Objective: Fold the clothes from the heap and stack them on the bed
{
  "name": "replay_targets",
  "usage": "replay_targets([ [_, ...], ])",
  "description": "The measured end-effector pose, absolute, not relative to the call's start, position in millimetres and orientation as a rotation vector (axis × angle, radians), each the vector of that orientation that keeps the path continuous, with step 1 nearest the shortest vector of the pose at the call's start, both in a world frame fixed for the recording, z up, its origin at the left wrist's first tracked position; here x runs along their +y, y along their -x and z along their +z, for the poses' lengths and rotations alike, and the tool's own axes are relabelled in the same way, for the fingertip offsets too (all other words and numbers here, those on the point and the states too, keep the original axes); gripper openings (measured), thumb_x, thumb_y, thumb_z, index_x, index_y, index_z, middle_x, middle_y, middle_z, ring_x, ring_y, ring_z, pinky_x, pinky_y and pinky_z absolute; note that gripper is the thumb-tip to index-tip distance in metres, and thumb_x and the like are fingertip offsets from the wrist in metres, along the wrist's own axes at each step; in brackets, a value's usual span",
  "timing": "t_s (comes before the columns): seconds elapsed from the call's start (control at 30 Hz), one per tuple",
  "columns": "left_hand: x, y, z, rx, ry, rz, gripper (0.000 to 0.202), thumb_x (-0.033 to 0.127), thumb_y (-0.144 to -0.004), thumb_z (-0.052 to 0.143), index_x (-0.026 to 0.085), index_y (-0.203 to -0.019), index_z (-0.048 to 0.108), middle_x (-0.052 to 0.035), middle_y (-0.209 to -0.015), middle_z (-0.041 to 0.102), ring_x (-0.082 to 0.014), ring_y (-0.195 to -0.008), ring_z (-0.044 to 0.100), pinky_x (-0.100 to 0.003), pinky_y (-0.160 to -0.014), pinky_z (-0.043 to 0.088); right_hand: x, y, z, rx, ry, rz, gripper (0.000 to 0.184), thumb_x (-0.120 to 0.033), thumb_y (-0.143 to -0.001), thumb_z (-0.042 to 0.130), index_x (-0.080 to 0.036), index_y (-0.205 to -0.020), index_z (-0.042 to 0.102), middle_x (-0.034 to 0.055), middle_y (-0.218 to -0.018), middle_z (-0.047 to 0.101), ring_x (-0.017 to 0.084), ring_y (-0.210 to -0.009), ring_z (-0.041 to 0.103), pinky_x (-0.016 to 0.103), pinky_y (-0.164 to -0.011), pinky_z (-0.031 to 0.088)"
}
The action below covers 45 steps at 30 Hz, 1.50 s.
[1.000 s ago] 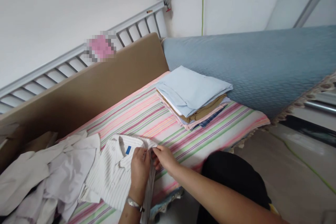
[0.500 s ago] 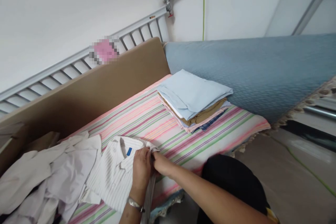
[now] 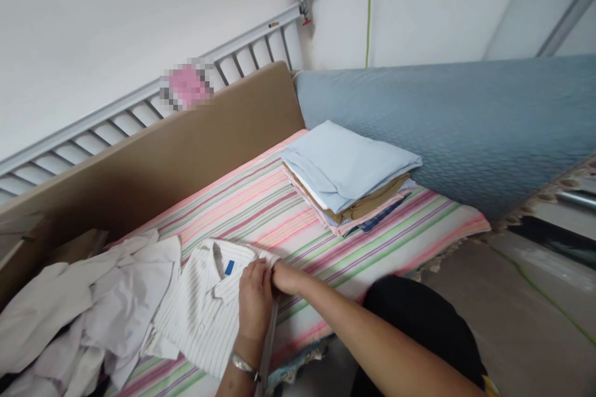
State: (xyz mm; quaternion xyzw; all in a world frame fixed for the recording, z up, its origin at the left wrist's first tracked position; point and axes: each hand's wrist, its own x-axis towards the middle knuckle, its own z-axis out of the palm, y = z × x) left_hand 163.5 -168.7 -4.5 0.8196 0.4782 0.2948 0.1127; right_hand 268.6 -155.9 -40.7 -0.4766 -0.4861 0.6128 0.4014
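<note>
A white striped shirt [image 3: 205,310] with a blue label inside its collar lies front up on the striped bed cover [image 3: 223,214]. My left hand [image 3: 255,288], with a silver bracelet on its wrist, is closed on the shirt's fabric at the shoulder near my right. Right beside it, my right hand [image 3: 286,277] grips the same edge, its fingertips mostly hidden behind the fabric. Loose pale garments [image 3: 116,298] lie crumpled left of the shirt. Farther back, a stack of folded clothes [image 3: 349,164] has a light blue piece on top.
A brown board [image 3: 195,142] borders the far left of the bed, in front of a white radiator [image 3: 125,121]. Along the right end runs a blue quilted padding [image 3: 447,118]. My dark-clothed knee [image 3: 419,329] is at the bed's near edge.
The view has shifted slightly. My hands stay together on the shirt's shoulder, with the left fingers moved a little along the fabric toward the right hand.
</note>
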Motion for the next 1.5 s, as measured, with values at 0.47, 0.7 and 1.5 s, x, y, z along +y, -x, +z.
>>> replay_targets([
  [0.47,-175.8,-162.8,-16.7,1.350,-2.469,0.947,0.015,0.016,-0.085,0.048,0.019,-0.077,0.060,-0.0061,-0.092,0.064,-0.0200,-0.091,0.057,-0.038,-0.083,0.046,-192.4,-279.6,-16.8,-0.121,0.721,1.782,0.036,-0.048,-0.085,0.048,-0.015,-0.089,0.062,0.0084,-0.093,0.067,0.016,-0.086,0.060,0.027,-0.080,0.044],
  [0.7,-173.5,-165.0,-22.8,1.329,-2.501,0.976,0.014,0.017,-0.085,0.048,0.018,-0.078,0.060,-0.0072,-0.093,0.064,-0.0206,-0.089,0.057,-0.040,-0.081,0.046,-175.5,-275.0,-20.6,-0.268,0.507,1.917,0.064,-0.069,-0.082,0.031,-0.015,-0.101,0.060,0.0080,-0.091,0.068,0.020,-0.091,0.061,0.034,-0.085,0.044],
  [1.5,-215.2,-123.7,-28.8,1.480,-2.745,0.731,0.048,0.014,-0.089,0.036,0.022,-0.137,0.035,-0.0087,-0.142,0.042,-0.0233,-0.136,0.028,-0.048,-0.103,0.037,-190.2,-315.2,-0.9,-1.526,1.437,0.595,0.035,-0.027,-0.088,0.042,-0.018,-0.117,0.059,0.0101,-0.121,0.060,0.021,-0.117,0.049,0.037,-0.103,0.033],
])
